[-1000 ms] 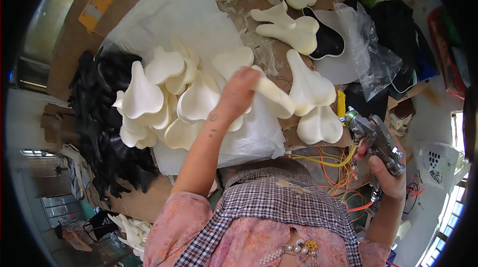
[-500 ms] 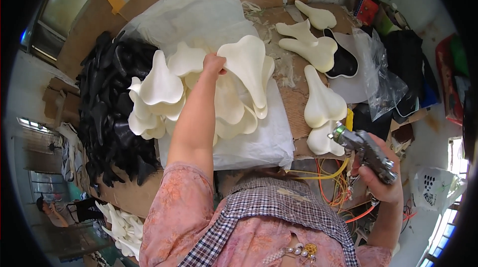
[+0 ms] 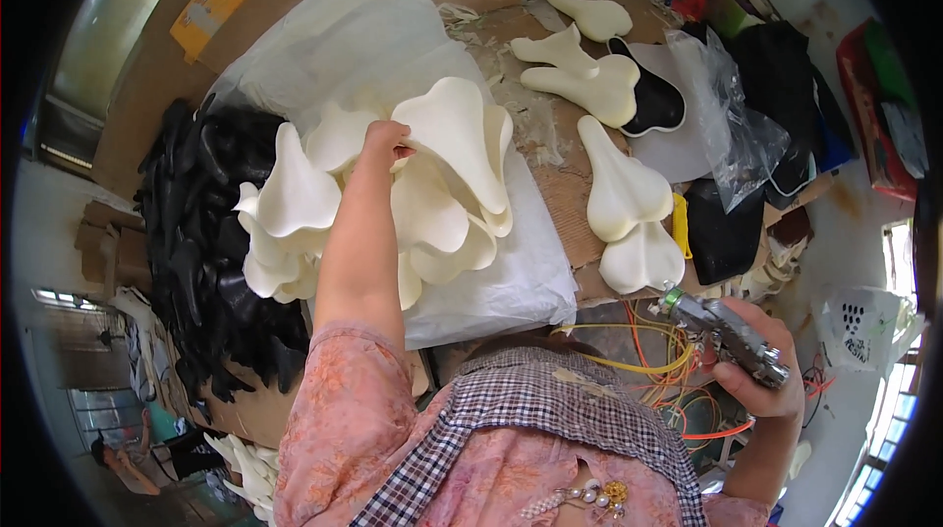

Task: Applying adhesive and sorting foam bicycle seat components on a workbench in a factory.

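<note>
Nearest to the person, at 4 o'clock, the right hand (image 3: 761, 370) is closed around a metal spray gun (image 3: 725, 332), its nozzle pointing up toward the desk edge. Orange and yellow hoses (image 3: 648, 370) hang just beside it, below the desk (image 3: 580, 198).

Farther out, near 12 o'clock of the picture centre, the left hand (image 3: 385, 141) is pinched on the edge of a cream foam saddle pad (image 3: 457, 149), which stands lifted above a loose heap of similar cream pads (image 3: 295, 213) lying on white sheet material (image 3: 511, 281). The pad looks light and soft, I think it bends easily and does not slip; the wide rear edge, where the fingers are now, seems the best place to hold it, because the narrow nose would flop.

At 9 o'clock is a big pile of black saddle covers (image 3: 196, 252). At 2 o'clock, 2 more cream pads (image 3: 629, 218) lie at the desk edge, near the gun. At 1 o'clock, farther, 3 pads (image 3: 580, 75) rest beside a black shell (image 3: 658, 105) and a clear plastic bag (image 3: 732, 124). Open room is small: only the brown strip of desk between the heap and the 2 pads.
</note>
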